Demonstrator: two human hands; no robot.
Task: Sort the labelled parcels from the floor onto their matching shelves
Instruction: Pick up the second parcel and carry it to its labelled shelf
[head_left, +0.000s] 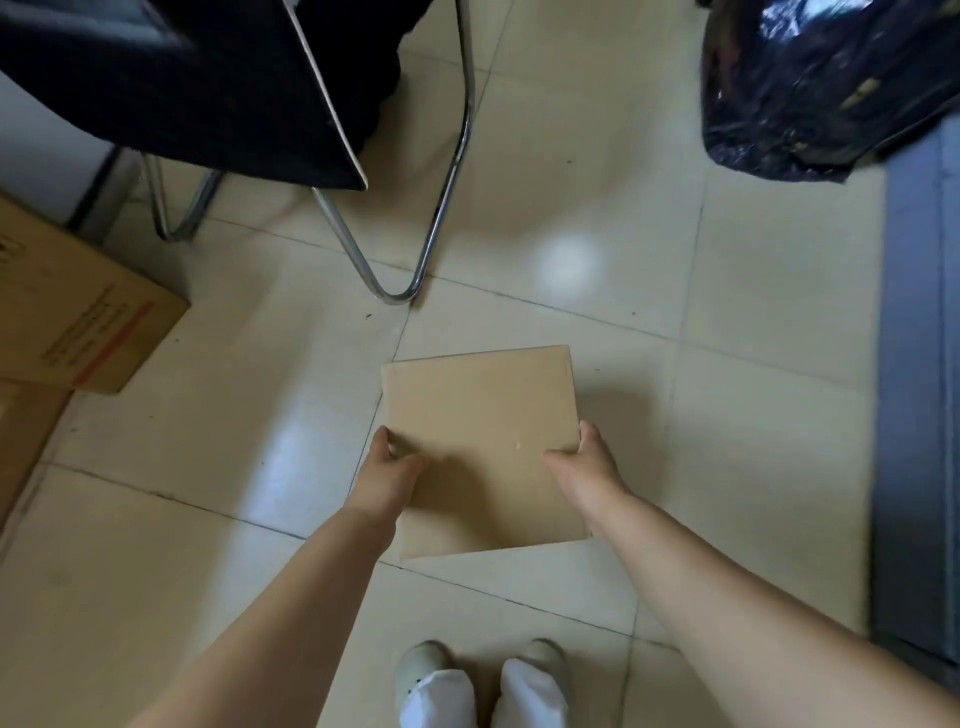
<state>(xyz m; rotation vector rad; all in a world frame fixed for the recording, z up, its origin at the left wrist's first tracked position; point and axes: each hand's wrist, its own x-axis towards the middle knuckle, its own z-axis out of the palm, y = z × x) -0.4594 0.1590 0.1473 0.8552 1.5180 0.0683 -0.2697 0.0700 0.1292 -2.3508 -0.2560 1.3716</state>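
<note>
A flat plain brown cardboard parcel (480, 415) is in front of me over the tiled floor, its top face bare with no label showing. My left hand (390, 470) grips its left edge with the thumb on top. My right hand (587, 460) grips its right edge the same way. Both forearms reach down from the bottom of the view. I cannot tell whether the parcel touches the floor or is held just above it.
A black chair with chrome tube legs (400, 249) stands ahead. A printed cardboard box (78, 322) lies at the left. A glossy dark plastic bag (821, 88) sits at the far right, above a grey metal unit (914, 389). My shoes (483, 675) are below.
</note>
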